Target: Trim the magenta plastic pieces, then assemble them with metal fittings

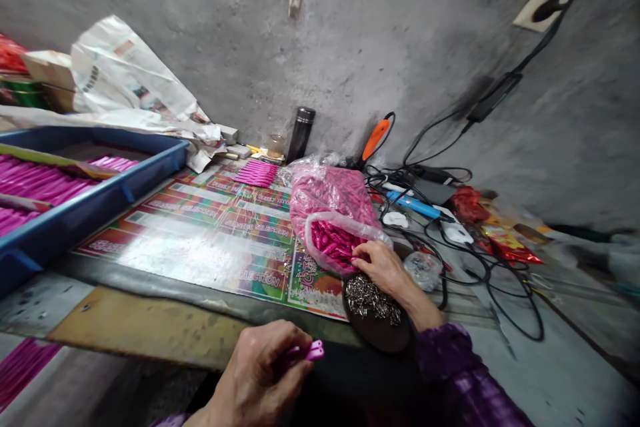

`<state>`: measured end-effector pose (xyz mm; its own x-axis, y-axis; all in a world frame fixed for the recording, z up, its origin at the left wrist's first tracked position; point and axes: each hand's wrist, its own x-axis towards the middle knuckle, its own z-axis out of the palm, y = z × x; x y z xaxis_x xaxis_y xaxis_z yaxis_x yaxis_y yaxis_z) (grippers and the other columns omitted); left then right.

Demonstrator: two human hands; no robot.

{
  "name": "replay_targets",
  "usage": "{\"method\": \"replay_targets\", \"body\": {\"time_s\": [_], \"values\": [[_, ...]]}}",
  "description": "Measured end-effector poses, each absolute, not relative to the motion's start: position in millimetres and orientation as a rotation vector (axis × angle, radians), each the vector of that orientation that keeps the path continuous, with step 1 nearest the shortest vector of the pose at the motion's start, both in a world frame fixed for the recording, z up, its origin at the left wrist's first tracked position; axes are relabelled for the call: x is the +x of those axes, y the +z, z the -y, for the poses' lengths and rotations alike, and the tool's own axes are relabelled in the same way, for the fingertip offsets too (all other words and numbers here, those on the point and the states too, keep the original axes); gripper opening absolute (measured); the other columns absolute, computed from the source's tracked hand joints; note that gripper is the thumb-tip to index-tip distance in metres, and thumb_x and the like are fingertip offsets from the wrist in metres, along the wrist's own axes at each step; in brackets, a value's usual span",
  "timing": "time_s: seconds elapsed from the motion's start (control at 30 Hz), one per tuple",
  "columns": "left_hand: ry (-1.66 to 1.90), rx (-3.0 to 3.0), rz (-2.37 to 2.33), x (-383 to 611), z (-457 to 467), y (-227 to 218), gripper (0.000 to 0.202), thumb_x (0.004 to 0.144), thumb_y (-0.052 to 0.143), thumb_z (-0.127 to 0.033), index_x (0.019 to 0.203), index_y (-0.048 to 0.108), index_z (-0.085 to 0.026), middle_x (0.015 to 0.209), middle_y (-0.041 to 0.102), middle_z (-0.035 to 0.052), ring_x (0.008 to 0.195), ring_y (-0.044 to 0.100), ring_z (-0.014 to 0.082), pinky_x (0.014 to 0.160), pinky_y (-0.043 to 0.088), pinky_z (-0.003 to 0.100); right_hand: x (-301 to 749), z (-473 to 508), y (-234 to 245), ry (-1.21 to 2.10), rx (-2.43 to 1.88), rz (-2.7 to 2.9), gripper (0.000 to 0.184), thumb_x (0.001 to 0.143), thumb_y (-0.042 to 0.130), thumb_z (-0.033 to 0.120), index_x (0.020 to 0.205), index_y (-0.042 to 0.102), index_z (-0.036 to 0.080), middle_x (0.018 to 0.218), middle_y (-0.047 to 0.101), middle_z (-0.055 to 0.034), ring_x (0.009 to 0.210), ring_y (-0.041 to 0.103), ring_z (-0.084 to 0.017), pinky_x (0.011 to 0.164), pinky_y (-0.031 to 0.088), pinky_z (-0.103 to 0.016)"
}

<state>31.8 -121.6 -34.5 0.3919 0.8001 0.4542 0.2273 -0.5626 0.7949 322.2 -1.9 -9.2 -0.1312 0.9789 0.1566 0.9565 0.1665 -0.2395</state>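
My left hand (260, 370) is closed near the table's front edge, pinching slim pink plastic pieces (314, 351) whose ends have small holes. Most of their length is hidden in my fingers. At the mouth of a transparent plastic bag (327, 193), my right hand (385, 270) has its thumb and fingertips together on a pink piece, of which little shows. Many loose pink pieces (333, 243) fill the bag. Just below my right hand, a dark round dish (385, 340) holds a heap of small shiny metal parts (373, 300).
A blue tray (150, 170) with rows of pink pieces stands at left. Flat pink pieces (256, 173) lie on the printed sheet (200, 247), near a black flask (301, 133). Black cables (493, 267), an orange-handled tool (375, 140) and a blue tool (413, 203) lie right of the bag.
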Motion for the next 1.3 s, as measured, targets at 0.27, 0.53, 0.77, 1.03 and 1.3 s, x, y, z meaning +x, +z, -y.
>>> {"method": "replay_targets", "body": {"time_s": [0.27,0.53,0.77,1.03,1.3], "values": [[1.118,2.017,-0.93,29.0,129.2,-30.1,0.011,0.09,0.062,-0.02,0.082,0.07,-0.017,0.065,0.065,-0.002,0.054,0.057,0.0081,0.052,0.039,0.017,306.1,48.0,12.8,0.189,-1.658,1.979,0.013,0.084,0.055,0.027,0.087,0.066,0.02,0.089,0.071,-0.0068,0.087,0.065,-0.025,0.082,0.048,-0.039],[1.101,2.002,-0.902,31.5,143.0,-15.5,0.007,0.088,0.066,-0.016,0.084,0.071,-0.016,0.067,0.068,-0.0022,0.056,0.059,0.0073,0.055,0.041,0.015,259.2,158.1,5.8,0.849,-1.453,1.56,0.02,0.091,0.068,0.042,0.094,0.069,0.022,0.082,0.068,0.001,0.073,0.063,-0.015,0.067,0.049,-0.022],[1.046,2.029,-0.882,28.7,158.6,-18.9,0.007,0.088,0.065,-0.015,0.087,0.073,-0.014,0.067,0.068,-0.0003,0.057,0.059,0.0086,0.054,0.04,0.017,241.7,197.6,-8.2,1.227,-1.399,1.241,0.026,0.083,0.078,0.039,0.1,0.073,0.019,0.075,0.067,0.0004,0.064,0.059,-0.012,0.06,0.048,-0.02],[0.994,2.007,-0.886,26.8,164.9,-27.7,0.01,0.089,0.063,-0.016,0.089,0.073,-0.015,0.068,0.068,-0.0003,0.056,0.057,0.0086,0.053,0.04,0.017,234.1,205.5,-13.4,1.165,-1.424,1.263,0.025,0.085,0.075,0.039,0.101,0.076,0.021,0.077,0.071,-0.0015,0.065,0.063,-0.015,0.063,0.054,-0.022],[0.995,2.033,-0.887,25.6,169.2,-33.3,0.01,0.09,0.061,-0.014,0.089,0.072,-0.015,0.068,0.067,-0.0003,0.056,0.056,0.0083,0.053,0.039,0.017,235.2,209.7,-24.8,1.078,-1.43,1.316,0.019,0.086,0.074,0.035,0.1,0.078,0.023,0.088,0.075,-0.0024,0.068,0.067,-0.016,0.064,0.056,-0.022]]}}
